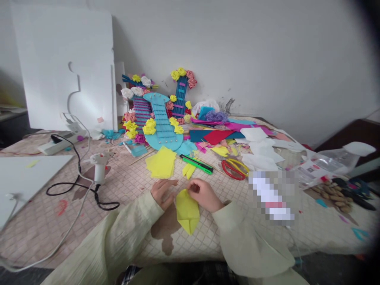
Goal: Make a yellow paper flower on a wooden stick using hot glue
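Observation:
A piece of yellow crepe paper (187,210) hangs in front of me, its lower end folded to a point. My right hand (203,194) pinches its top edge between thumb and fingers. Just left of the paper is my left hand (164,192), fingers spread and thumb near the paper's edge; it does not appear to grip it. Beyond my hands lie a stack of yellow paper squares (161,162) and some small yellow pieces (189,171). A green utility knife (196,164) rests beside them.
Red-and-yellow-handled scissors (234,169) lie to the right. A white glue gun (100,168) stands at left with its cord. Flower-decorated blue crafts (162,118) lean at the back wall. Coloured paper (216,137), a plastic bag (320,166) and peanuts (334,194) are at right.

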Available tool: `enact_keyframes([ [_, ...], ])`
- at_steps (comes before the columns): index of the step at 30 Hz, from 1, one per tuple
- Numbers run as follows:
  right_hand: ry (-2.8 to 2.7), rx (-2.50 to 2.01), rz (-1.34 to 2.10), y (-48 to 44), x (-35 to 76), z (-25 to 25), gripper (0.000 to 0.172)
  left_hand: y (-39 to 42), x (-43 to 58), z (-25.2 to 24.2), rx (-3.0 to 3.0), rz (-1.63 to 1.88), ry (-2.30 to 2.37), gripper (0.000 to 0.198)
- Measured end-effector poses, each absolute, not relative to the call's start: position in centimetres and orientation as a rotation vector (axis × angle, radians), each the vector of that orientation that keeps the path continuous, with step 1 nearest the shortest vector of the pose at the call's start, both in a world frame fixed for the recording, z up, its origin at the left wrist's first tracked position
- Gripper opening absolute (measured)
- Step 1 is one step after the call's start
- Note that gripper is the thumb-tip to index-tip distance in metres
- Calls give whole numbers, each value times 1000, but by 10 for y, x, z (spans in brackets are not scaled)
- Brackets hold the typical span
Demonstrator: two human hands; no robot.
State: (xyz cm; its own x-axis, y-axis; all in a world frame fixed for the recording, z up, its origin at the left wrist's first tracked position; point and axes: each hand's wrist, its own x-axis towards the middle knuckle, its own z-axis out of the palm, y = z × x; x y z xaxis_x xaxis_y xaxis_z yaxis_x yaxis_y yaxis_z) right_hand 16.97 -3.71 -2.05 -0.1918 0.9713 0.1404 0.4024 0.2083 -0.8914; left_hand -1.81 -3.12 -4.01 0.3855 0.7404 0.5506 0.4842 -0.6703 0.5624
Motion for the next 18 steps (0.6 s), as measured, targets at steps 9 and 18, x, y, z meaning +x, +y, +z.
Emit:
enact_keyframes([
  [9,-1343,-1262,1110,-44,184,-10,19,-36,-3,-35,1655,760,907,59],
  [18,-1923,-1282,227,-56,202,-18,25,-3,0,-20,1630,619,838,54],
])
